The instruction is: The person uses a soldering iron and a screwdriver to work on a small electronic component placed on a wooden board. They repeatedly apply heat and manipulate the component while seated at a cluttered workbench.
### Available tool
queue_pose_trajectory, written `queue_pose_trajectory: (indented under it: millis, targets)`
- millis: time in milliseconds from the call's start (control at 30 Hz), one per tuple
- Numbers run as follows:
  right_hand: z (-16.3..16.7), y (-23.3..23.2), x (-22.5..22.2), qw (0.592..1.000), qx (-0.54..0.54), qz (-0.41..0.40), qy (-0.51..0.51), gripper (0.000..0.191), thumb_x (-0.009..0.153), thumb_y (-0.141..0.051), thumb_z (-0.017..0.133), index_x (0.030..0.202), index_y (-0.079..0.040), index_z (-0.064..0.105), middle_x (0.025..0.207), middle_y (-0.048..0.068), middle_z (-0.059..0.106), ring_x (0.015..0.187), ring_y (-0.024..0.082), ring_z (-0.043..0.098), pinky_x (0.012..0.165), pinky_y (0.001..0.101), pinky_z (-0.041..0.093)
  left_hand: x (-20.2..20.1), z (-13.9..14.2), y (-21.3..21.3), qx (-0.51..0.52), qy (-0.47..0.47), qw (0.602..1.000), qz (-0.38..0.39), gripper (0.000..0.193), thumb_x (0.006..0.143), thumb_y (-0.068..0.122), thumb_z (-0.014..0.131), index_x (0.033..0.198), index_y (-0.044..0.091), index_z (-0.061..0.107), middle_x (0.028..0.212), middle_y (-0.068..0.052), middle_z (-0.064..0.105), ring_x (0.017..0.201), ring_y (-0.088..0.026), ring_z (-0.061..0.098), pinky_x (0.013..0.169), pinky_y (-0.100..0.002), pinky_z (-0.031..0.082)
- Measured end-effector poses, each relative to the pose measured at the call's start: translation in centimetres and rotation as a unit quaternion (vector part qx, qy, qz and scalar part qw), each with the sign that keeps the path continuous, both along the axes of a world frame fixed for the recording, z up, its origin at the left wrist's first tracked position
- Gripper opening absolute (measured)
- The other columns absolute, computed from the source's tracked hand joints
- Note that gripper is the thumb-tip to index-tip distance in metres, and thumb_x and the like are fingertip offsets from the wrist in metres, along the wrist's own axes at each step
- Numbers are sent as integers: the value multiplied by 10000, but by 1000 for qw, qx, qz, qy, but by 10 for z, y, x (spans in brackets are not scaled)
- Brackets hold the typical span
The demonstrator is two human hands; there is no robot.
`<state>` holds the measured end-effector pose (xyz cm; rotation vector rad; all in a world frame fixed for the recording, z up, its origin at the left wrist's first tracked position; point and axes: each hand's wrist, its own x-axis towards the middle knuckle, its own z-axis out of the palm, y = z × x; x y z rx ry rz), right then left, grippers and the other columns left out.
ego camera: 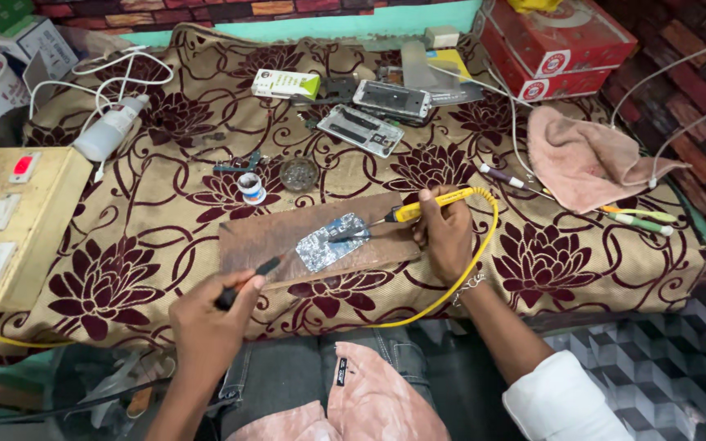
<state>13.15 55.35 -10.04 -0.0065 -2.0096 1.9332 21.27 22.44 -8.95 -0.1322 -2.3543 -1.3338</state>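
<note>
The circuit board (332, 242) lay on a wooden slab (263, 237) between both hands, long axis slanting up-right. The right hand (444, 233) gripped a yellow iron (418, 208), tip just left of its fingers, on the board. The left hand (210, 318) clenched a black tool (247, 282), farther off, pointing up-right.

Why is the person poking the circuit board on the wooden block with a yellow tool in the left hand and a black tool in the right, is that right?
The hands are swapped. The head view shows the yellow tool in the right hand and the black tool in the left hand. Both point at the circuit board on the wooden block.
</note>
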Motion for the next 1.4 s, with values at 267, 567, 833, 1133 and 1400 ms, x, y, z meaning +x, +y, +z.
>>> queue_pose_trajectory:
  millis: [267,567,833,1133,1400]
  targets:
    - [-12,2,-9,997,-71,21,2,367,1066,-424,550,1005,-62,523,703,-8,530,540,69,517,488,224,457,-57,8,13,141,-64,985,-70,188,885,127,735,1065,107,783,723,33,675,526,-42,494,437,-226,364]
    - [-29,20,-28,996,-73,57,15,293,960,-250,667,1125,-58,519,779,16,623,551,84,557,480,218,458,-119,-25,53,241,-50,966,-82,99,977,140,663,997,66,725,876,16,730,716,-58,583,676,-227,496]
    - [-46,19,-30,995,-55,87,17,332,944,-176,735,1169,-36,535,828,36,650,588,75,575,519,214,479,-120,-55,43,271,-4,952,-145,160,1020,210,673,1033,52,649,953,-39,733,776,-62,587,731,-221,505]
    - [-50,20,-28,958,-258,123,19,210,913,-94,665,1056,-88,510,780,67,675,522,130,580,457,256,460,-107,-63,36,239,-1,963,-122,136,1039,205,642,1021,70,631,909,2,705,762,-54,562,708,-212,481]
    - [-65,19,-37,979,-156,134,4,202,967,-95,663,1105,-68,518,767,42,626,562,114,575,509,237,473,-121,-72,35,212,-2,972,-103,178,1058,236,619,1035,60,630,867,21,662,680,-45,511,617,-218,445]
